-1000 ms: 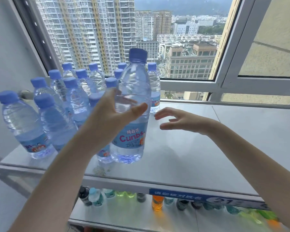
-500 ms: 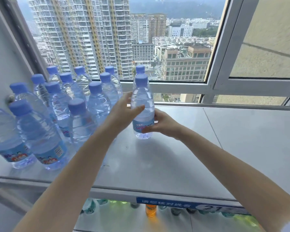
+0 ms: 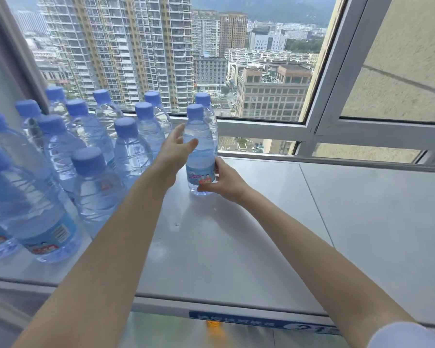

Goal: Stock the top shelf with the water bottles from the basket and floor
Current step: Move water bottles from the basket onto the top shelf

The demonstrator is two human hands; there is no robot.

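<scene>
A clear water bottle [image 3: 199, 156] with a blue cap stands upright on the grey top shelf [image 3: 236, 247], near the window. My left hand [image 3: 172, 153] holds its upper body, with the thumb across the front and the fingers at its left side. My right hand [image 3: 225, 180] grips the bottle low down, at the label and base. Another bottle [image 3: 207, 106] stands just behind it. Several more blue-capped bottles [image 3: 131, 149] fill the shelf's left part in rows.
The window frame [image 3: 312, 131] runs along the back of the shelf, and a grey wall [image 3: 0, 79] closes the left side. The right half of the shelf holds nothing. A blue label strip [image 3: 236, 322] marks the front edge; an orange bottle [image 3: 212, 325] shows on the lower shelf.
The bottle went from the shelf's front, in my left hand, to a spot near the window. My right hand came in and took hold of its lower part.
</scene>
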